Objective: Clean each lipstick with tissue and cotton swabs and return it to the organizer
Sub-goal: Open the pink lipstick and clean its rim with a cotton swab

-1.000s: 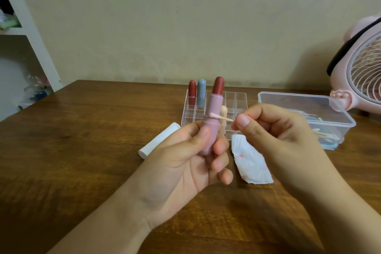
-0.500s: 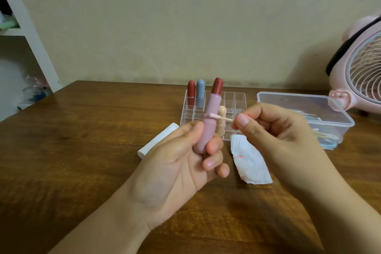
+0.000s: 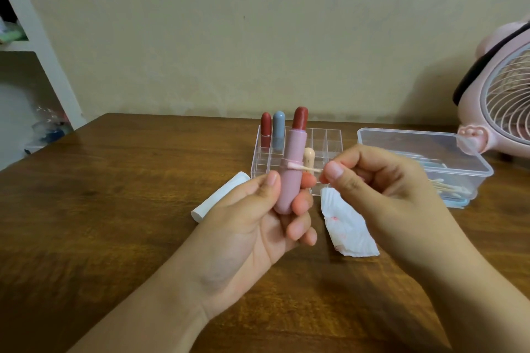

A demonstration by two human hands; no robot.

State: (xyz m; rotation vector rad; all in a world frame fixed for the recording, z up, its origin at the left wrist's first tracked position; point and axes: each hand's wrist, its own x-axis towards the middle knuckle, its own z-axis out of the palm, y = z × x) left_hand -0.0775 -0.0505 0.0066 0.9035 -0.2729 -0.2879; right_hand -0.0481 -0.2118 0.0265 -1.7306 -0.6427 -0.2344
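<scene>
Plain beige wall behind, brown wooden table [image 3: 100,209] in front of me, white shelf off at the far left edge. Going left to right on the table: a white cap [image 3: 219,199] lying on its side, then my left hand [image 3: 252,226] wrapped around the base of the pink lipstick [image 3: 291,175], thumb on one side and fingers on the other. It stands upright, a touch tilted, with the red bullet wound out at the top. Right behind it is the clear organizer [image 3: 324,149], with a red lipstick [image 3: 266,130] and a blue-grey one [image 3: 278,130] standing in the back-left slots and a beige one [image 3: 309,156] further forward. Then the stained tissue [image 3: 348,228] lying flat, and my right hand [image 3: 381,189] pinching a cotton swab [image 3: 304,167] by its far end. The swab lies pretty much crosswise to the tube, its tip touching the collar ring where the case steps in. So the tube's long axis is vertical and the swab comes in sideways from the right; I reckon the next bit is rolling the tube with my left while the tip stays in that groove. Swab box [image 3: 424,163] and pink fan [image 3: 504,103] sit far right.
</scene>
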